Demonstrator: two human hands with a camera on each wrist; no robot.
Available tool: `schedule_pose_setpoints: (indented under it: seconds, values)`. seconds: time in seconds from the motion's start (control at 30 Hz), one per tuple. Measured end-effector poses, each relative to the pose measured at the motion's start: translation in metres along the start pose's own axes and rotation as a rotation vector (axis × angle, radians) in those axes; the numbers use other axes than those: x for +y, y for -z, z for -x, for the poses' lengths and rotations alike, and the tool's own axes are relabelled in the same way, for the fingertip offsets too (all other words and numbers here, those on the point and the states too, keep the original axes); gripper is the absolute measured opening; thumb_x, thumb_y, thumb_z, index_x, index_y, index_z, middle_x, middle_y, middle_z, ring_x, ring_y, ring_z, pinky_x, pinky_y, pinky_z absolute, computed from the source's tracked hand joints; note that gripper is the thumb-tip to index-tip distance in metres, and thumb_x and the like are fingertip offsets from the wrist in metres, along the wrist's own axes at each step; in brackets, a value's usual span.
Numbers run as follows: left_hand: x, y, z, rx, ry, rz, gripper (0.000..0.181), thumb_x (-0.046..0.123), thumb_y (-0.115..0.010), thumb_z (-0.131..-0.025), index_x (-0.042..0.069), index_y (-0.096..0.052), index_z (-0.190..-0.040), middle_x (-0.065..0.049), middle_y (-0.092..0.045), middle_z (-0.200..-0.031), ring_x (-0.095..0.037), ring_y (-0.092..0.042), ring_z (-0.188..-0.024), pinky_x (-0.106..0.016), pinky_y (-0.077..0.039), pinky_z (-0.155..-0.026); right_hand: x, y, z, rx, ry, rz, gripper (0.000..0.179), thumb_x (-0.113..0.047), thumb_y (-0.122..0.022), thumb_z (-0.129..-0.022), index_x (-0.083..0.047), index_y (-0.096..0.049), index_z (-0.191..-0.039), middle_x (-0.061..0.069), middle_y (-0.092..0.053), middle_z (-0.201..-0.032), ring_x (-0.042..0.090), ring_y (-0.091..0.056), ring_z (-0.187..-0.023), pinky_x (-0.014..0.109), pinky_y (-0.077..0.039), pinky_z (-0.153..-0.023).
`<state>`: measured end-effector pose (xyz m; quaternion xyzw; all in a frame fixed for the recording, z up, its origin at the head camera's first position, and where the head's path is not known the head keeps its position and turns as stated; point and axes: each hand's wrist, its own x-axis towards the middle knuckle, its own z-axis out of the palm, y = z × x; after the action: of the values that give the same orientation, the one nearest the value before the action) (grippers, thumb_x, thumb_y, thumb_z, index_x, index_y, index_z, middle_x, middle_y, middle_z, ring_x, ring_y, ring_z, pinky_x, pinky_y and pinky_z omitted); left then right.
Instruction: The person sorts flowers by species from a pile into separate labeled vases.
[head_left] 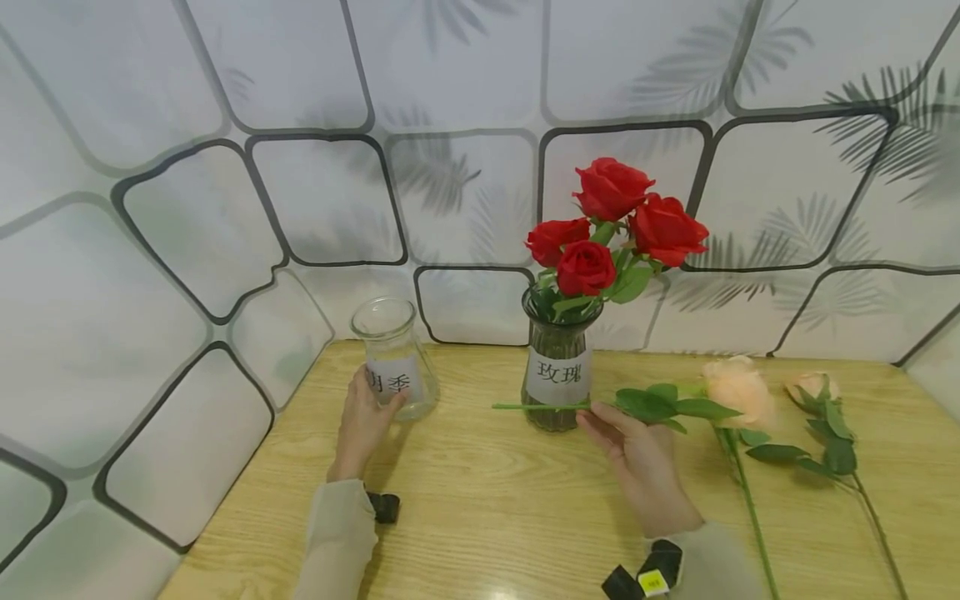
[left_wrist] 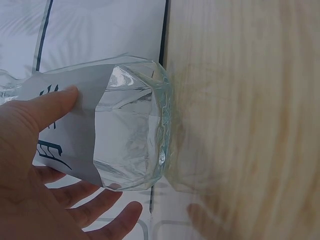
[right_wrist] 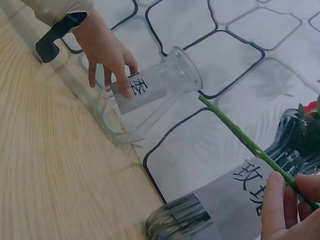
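In the head view a clear glass vase (head_left: 423,387) with a paper label stands on the table at the left. My left hand (head_left: 365,421) holds its side, the thumb across the label (left_wrist: 75,135) and the other fingers around the far side. My right hand (head_left: 637,467) pinches the green stem of a peach rose (head_left: 738,392), held nearly level with its cut end pointing left. That stem (right_wrist: 235,129) passes in front of a dark glass vase (head_left: 558,342), which holds several red roses (head_left: 585,267) and bears its own label.
More peach roses lie at the right of the table, one with a small bloom (head_left: 813,390). A long stem (head_left: 750,508) runs toward the front edge; its bloom overlaps the held rose. A patterned wall covering (head_left: 322,200) rises behind the wooden table (head_left: 480,508).
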<state>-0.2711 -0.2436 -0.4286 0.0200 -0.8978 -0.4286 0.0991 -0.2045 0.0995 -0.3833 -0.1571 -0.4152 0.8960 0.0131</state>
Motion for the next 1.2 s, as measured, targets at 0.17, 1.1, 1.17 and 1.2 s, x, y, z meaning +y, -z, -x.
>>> schedule_pose_setpoints:
  seconds: [0.17, 1.1, 1.17, 1.2]
  values:
    - [0.001, -0.001, -0.001, 0.013, -0.002, 0.001, 0.086, 0.024, -0.067, -0.100, -0.012, -0.012, -0.155, -0.038, -0.024, -0.154, -0.051, -0.027, -0.143, -0.059, -0.024, -0.117, 0.009, -0.011, 0.001, -0.019, 0.010, 0.014, 0.012, 0.011, -0.061, -0.095, 0.002, -0.068, -0.093, 0.011, -0.067, -0.096, 0.019, -0.073, -0.084, 0.033, -0.056, -0.093]
    - [0.002, 0.000, 0.001, 0.032, 0.002, 0.008, 0.082, 0.021, -0.067, -0.100, -0.013, -0.014, -0.154, -0.038, -0.026, -0.152, -0.051, -0.030, -0.141, -0.059, -0.025, -0.117, 0.057, -0.082, 0.001, -0.095, 0.155, -0.134, 0.020, 0.021, -0.058, -0.091, 0.007, -0.060, -0.105, 0.011, -0.070, -0.084, 0.020, -0.073, -0.078, 0.036, -0.059, -0.085]
    - [0.002, 0.000, 0.000, 0.028, 0.001, 0.009, 0.083, 0.022, -0.067, -0.100, -0.012, -0.014, -0.154, -0.038, -0.026, -0.152, -0.050, -0.031, -0.141, -0.059, -0.026, -0.117, 0.059, -0.087, 0.001, -0.096, 0.162, -0.150, 0.022, 0.022, -0.058, -0.091, 0.006, -0.060, -0.106, 0.011, -0.070, -0.083, 0.020, -0.073, -0.078, 0.038, -0.059, -0.086]
    - [0.002, 0.000, 0.000, 0.026, 0.001, 0.010, 0.083, 0.023, -0.067, -0.100, -0.012, -0.014, -0.155, -0.037, -0.026, -0.153, -0.050, -0.031, -0.141, -0.059, -0.026, -0.117, 0.060, -0.090, 0.001, -0.096, 0.171, -0.155, 0.025, 0.022, -0.058, -0.090, 0.006, -0.059, -0.109, 0.011, -0.070, -0.083, 0.021, -0.073, -0.078, 0.039, -0.058, -0.087]
